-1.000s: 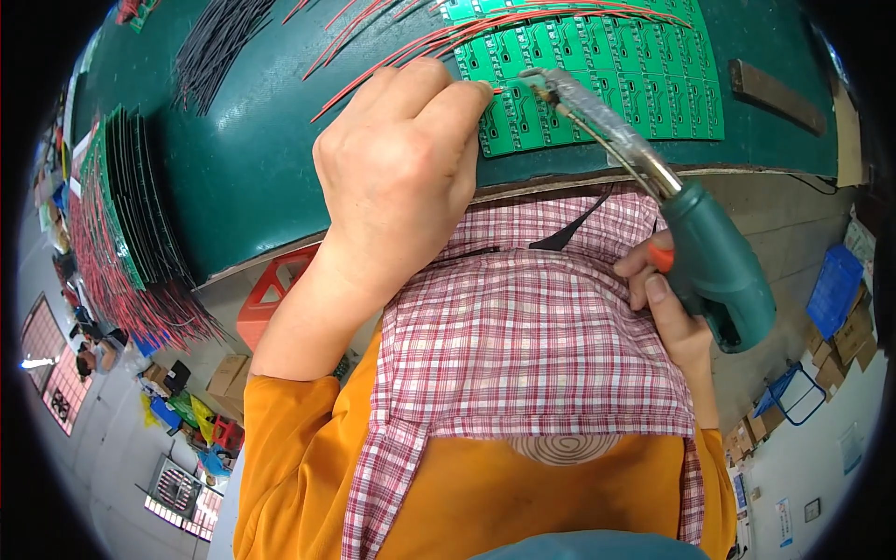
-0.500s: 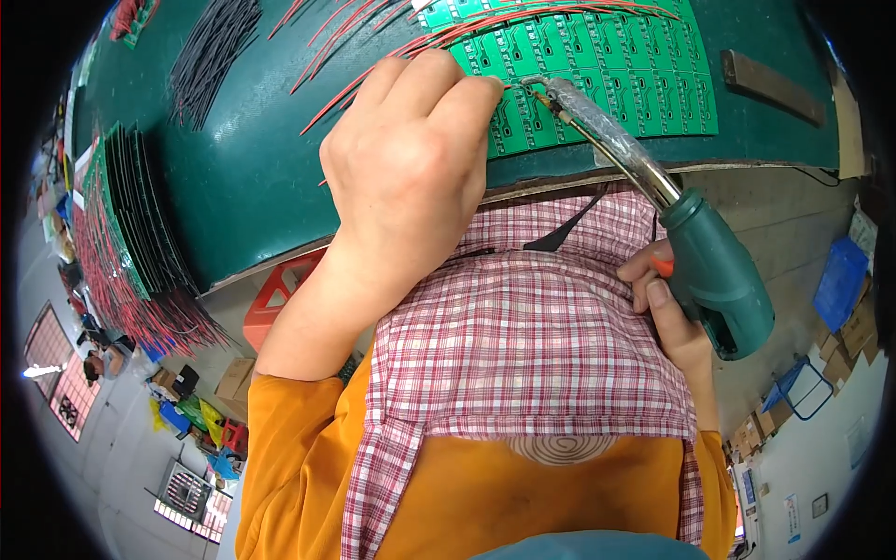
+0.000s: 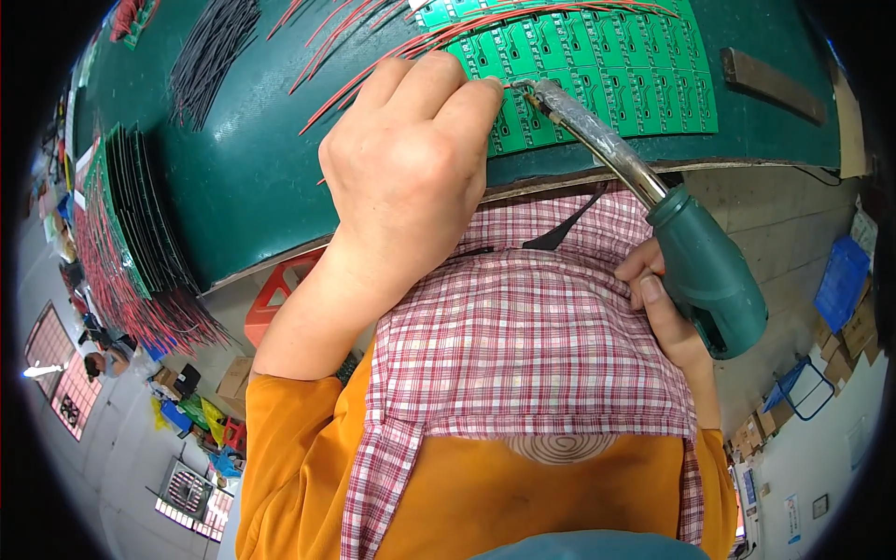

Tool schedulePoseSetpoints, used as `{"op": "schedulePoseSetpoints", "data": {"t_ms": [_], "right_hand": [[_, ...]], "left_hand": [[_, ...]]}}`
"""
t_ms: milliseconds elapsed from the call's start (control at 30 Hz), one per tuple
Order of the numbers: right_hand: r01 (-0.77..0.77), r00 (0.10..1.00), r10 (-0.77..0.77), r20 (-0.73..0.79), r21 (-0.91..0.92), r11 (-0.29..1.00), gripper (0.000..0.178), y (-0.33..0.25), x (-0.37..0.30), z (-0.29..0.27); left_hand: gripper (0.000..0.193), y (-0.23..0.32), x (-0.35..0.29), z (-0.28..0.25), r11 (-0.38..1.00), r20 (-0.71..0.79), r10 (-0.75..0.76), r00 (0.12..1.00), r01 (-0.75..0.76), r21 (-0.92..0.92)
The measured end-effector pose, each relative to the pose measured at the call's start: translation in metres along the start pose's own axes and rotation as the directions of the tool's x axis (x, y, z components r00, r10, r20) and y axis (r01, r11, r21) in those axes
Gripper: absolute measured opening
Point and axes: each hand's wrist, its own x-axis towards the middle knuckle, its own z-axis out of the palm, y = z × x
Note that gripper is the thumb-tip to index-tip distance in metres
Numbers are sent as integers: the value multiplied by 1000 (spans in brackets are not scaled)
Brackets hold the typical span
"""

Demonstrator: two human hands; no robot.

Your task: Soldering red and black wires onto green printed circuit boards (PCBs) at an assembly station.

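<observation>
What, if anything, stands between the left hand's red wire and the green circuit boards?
Nothing visible blocks it; the left hand holds the red wire over the green circuit boards, its end beside the tip of the soldering tool. Contact is unclear.

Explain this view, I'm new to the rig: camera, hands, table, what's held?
There's no robot here: these are a person's own bare hands. A wide fisheye camera on the head looks down, so straight edges bend near the rim.

The left hand pinches a thin red wire. The right hand holds a green-handled tool, probably a soldering gun; its tip is by the wire's end, contact unclear.

On the green table lie green circuit boards with loose red wires across them, black wires, a dark bar and, leftmost, stacked wired boards.
</observation>
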Motion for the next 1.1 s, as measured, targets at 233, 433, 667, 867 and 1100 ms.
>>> {"op": "schedulePoseSetpoints", "data": {"t_ms": [233,433,667,867,1100], "right_hand": [[-55,993,78,-84,249,967,25,-7,5,0],[-142,987,153,-47,184,972,16,-1,-3,3],[-1,999,11,-42,238,971,21,23,0,-9],[-5,995,27,-91,237,972,25,19,9,-16],[8,980,69,-187,382,924,26,4,14,-17]], "left_hand": [[20,-4,5,-4,1000,-2,-1,1000,1,10],[12,-2,1,-12,995,53,33,998,-38,94],[20,12,-7,-9,999,95,33,995,-35,17],[19,-35,81,-36,997,-1,44,999,-44,65],[27,-136,197,29,972,140,-150,979,121,200]]}}
